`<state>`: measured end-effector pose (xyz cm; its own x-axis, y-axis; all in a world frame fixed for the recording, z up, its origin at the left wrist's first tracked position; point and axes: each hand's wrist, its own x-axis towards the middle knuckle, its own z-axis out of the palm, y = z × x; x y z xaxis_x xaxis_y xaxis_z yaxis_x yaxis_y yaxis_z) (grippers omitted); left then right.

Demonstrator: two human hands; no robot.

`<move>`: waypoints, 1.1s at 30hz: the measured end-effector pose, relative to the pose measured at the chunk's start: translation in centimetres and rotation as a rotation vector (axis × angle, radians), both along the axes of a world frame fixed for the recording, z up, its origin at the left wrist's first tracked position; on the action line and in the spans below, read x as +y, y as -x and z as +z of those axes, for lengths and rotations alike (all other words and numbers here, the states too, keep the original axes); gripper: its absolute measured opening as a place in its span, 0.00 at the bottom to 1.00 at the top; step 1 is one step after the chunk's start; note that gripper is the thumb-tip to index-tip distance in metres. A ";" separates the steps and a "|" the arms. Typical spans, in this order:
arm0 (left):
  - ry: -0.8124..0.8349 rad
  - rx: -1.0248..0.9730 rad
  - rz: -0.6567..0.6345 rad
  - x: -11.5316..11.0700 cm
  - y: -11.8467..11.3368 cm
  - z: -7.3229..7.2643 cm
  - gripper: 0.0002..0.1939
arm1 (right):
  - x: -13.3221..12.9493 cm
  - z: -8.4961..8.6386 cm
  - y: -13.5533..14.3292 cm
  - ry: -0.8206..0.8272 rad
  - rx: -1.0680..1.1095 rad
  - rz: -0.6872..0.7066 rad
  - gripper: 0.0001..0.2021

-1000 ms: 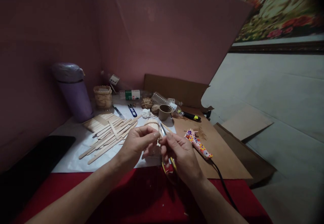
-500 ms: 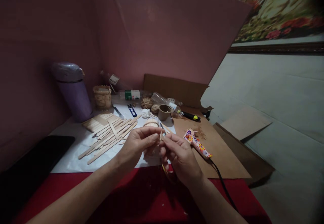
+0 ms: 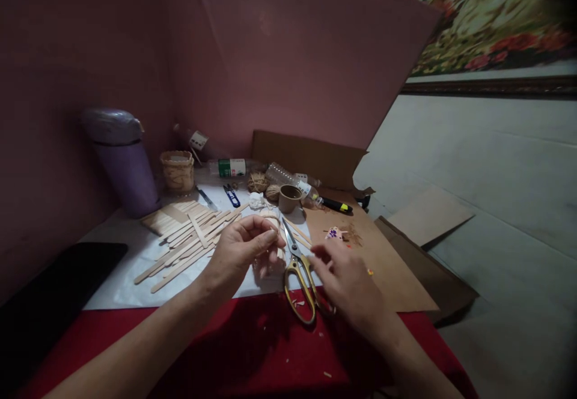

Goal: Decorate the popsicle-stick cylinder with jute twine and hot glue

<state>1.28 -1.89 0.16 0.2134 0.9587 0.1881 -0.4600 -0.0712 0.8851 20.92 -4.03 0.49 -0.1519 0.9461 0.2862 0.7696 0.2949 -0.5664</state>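
My left hand [image 3: 252,246] is raised over the white sheet, thumb and fingertips closed in a pinch; whatever they hold is too small to make out. Behind those fingers, a pale wooden piece [image 3: 269,214] is mostly covered. My right hand [image 3: 349,282] hovers beside the flower-patterned glue gun [image 3: 334,234], fingers loosely bent and apart, hiding most of its handle. Between my hands lie gold-handled scissors [image 3: 295,250], blades pointing away from me. Flat wooden craft sticks [image 3: 193,246] are heaped to the left.
At the back stand a purple tumbler [image 3: 126,170], a small woven-look pot [image 3: 177,172] and a brown cup [image 3: 289,199]. Plastic bottles [image 3: 232,167], twine balls [image 3: 258,181], a blue snipper [image 3: 232,196], a craft knife [image 3: 206,197] and a black-handled tool [image 3: 336,205] lie around. Cardboard [image 3: 387,267] covers the right side.
My right hand has parted from my left and moved right, over the glue gun. The scissors now show in full between the hands. My left hand keeps its pinch.
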 end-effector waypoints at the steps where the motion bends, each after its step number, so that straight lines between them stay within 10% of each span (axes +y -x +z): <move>1: 0.008 0.000 0.011 0.1 0.0 0.0 0.10 | -0.4 -0.5 0.2 0.023 -0.153 0.007 0.05; 7: 0.080 -0.052 0.074 0.3 0.1 0.2 0.13 | -1.3 -2.3 1.7 0.153 -0.407 -0.017 0.07; 19: 0.162 -0.109 0.026 0.7 0.8 0.2 0.09 | -1.7 -1.9 0.1 0.379 0.810 -0.083 0.28; 33: 0.168 -0.076 -0.056 0.0 0.3 0.7 0.14 | -5.3 -2.7 2.1 0.465 0.837 0.221 0.39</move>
<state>1.01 -1.86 0.84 0.2584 0.9651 0.0435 -0.5250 0.1025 0.8449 18.77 -9.29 -2.24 -0.2574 0.9662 -0.0117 0.0212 -0.0065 -0.9998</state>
